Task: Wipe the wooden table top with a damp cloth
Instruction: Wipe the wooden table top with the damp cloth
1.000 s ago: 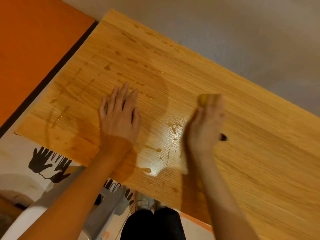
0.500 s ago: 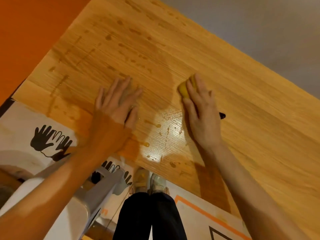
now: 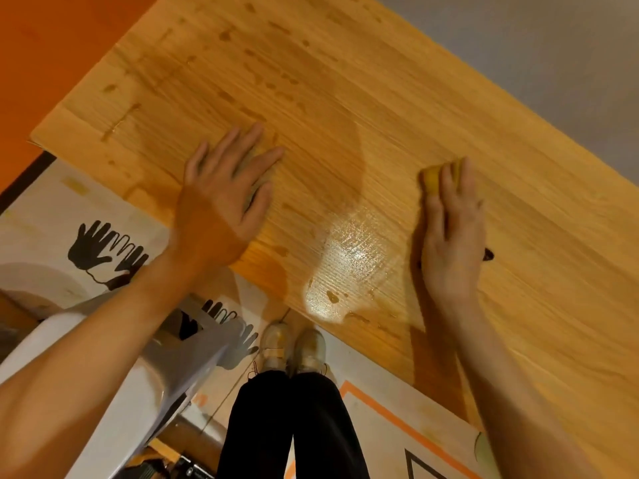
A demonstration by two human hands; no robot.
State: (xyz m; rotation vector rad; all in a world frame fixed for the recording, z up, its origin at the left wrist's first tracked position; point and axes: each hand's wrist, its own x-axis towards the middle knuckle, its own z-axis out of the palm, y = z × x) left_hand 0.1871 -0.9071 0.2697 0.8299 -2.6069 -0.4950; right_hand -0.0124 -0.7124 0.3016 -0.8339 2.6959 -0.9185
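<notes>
Right hand (image 3: 451, 233), fingers straight and close together, presses a yellow cloth (image 3: 436, 176) flat on the bench (image 3: 380, 98), centre right of frame. Left hand (image 3: 224, 198) rests palm-down, fingers spread, holding nothing. Since the earlier frame the cloth has moved rightward. Wood-grain surface shows a glossy wet patch (image 3: 345, 264) and scattered droplets.

Left hand (image 3: 224, 198) flat, palm down, fingers spread and straight, forearm stretched out from lower left. Right hand (image 3: 453, 233) palm down too, fingers straight and close together, a bit blurry, arm reaching in from lower right.
</notes>
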